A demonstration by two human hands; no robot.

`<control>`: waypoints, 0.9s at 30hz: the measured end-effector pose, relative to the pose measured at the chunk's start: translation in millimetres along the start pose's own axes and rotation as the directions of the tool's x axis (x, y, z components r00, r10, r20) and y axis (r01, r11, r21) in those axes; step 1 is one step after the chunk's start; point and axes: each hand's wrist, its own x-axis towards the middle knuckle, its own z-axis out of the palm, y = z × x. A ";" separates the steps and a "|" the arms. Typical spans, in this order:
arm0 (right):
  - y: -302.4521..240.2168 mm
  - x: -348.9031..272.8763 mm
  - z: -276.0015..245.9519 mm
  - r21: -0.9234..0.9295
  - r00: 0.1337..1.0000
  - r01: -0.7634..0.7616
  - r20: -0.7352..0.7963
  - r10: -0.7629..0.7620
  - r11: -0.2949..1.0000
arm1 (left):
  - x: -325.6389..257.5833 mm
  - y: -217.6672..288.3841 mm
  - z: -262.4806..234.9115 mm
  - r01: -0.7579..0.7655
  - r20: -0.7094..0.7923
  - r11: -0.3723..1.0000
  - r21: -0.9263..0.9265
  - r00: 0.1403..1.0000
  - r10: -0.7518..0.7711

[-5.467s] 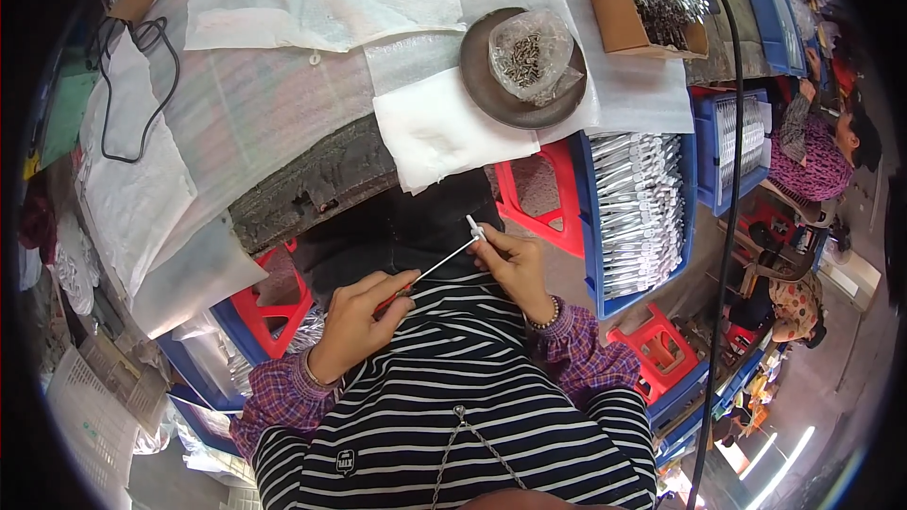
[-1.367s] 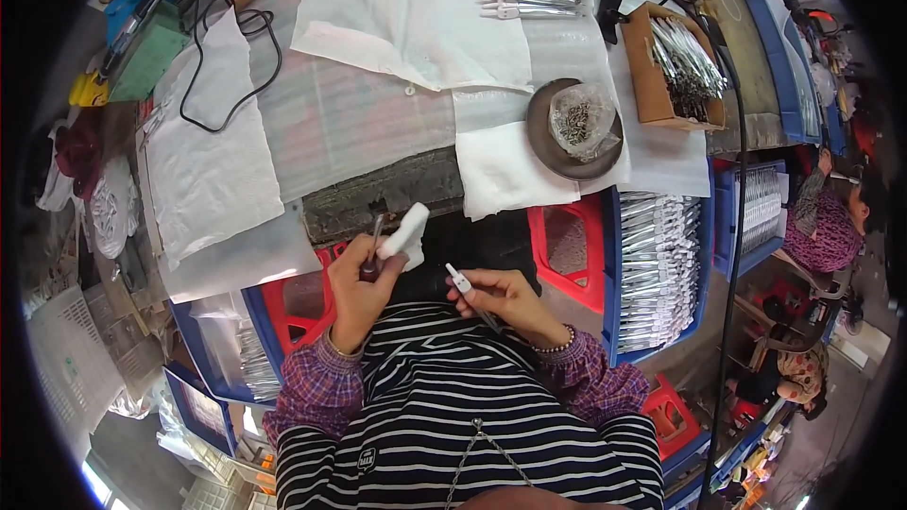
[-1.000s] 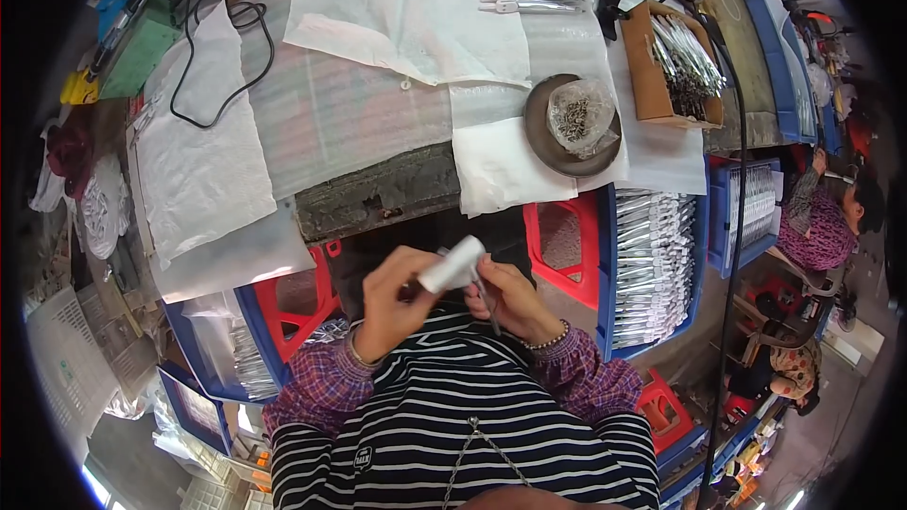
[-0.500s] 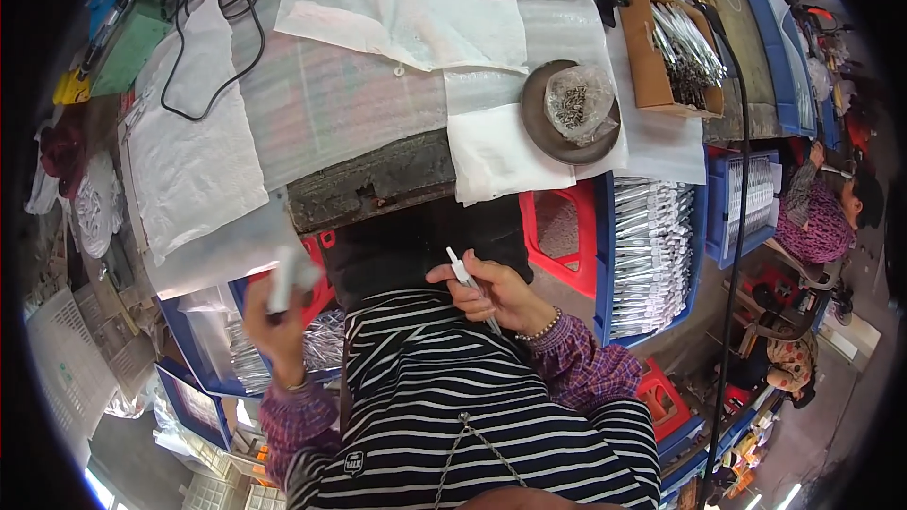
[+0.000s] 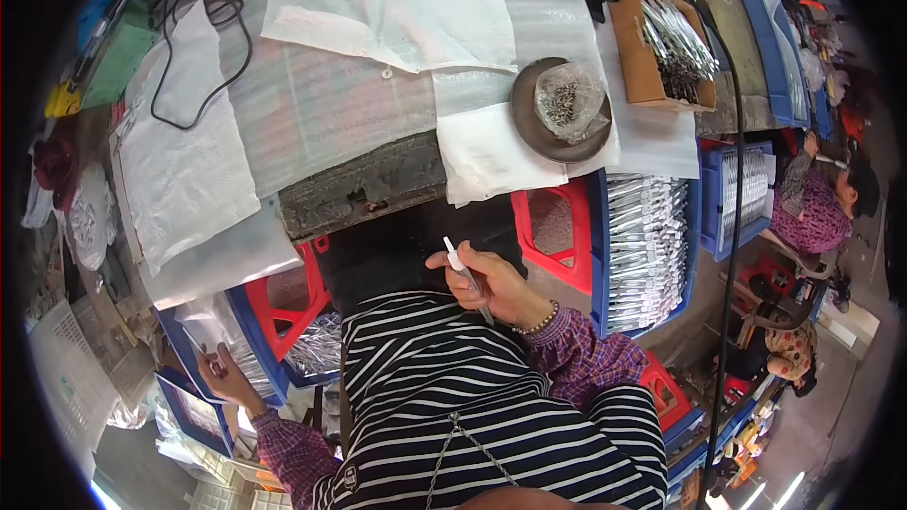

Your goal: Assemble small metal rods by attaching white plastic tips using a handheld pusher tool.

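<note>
My right hand [image 5: 499,289], in front of my striped apron, is closed around a slim pen-like tool [image 5: 454,257]. Its white narrow tip points up and away; a grey shaft shows below my fingers. Far to the left, my left hand [image 5: 225,382] is over the edge of a blue tray [image 5: 262,345]. Its thumb and fingers stand apart, and I see nothing held between them. Clear plastic and silvery pieces [image 5: 241,340] lie in that tray beside the hand. More silvery pieces [image 5: 315,348] lie to the right of it.
A blue tray [image 5: 694,255] of silver, white-ended tools stands at my right beside a red stool [image 5: 580,246]. On the covered table [image 5: 331,104] are a round dish [image 5: 529,132] with a bag of small metal parts and a cardboard box [image 5: 635,61]. A black cable [image 5: 734,227] hangs at right.
My left hand has moved left and down to the blue tray. The blurred white object it held is no longer seen in it. My right hand keeps hold of the pen-like tool.
</note>
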 end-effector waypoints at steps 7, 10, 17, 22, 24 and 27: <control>-7.0 -50.8 1.9 -0.443 0.913 0.273 -0.160 -0.375 0.854 | -12.2 130.2 45.7 -0.291 0.243 0.863 -0.413 0.878 0.413; -12.8 -108.2 -12.2 -0.599 0.752 0.268 -0.360 -0.553 0.755 | -28.2 170.8 69.2 -0.347 0.377 0.735 -0.583 0.686 0.622; 27.1 -244.8 -124.8 -0.663 -0.151 0.581 -0.658 -0.738 0.472 | -51.9 235.3 104.9 -0.099 0.508 0.550 -0.829 0.279 0.815; 81.8 -291.4 -203.9 -0.572 -0.387 0.686 -0.810 -0.441 0.449 | -43.8 247.1 118.3 -0.124 0.564 0.594 -0.795 0.210 0.798; 100.2 -299.0 -219.6 -0.571 -0.310 0.634 -0.806 -0.505 0.522 | -41.7 247.3 119.4 -0.145 0.608 0.635 -0.759 0.194 0.770; 97.9 -277.2 -214.7 -0.560 -0.363 0.592 -0.827 -0.429 0.580 | -44.9 242.1 124.3 -0.137 0.626 0.654 -0.744 0.202 0.753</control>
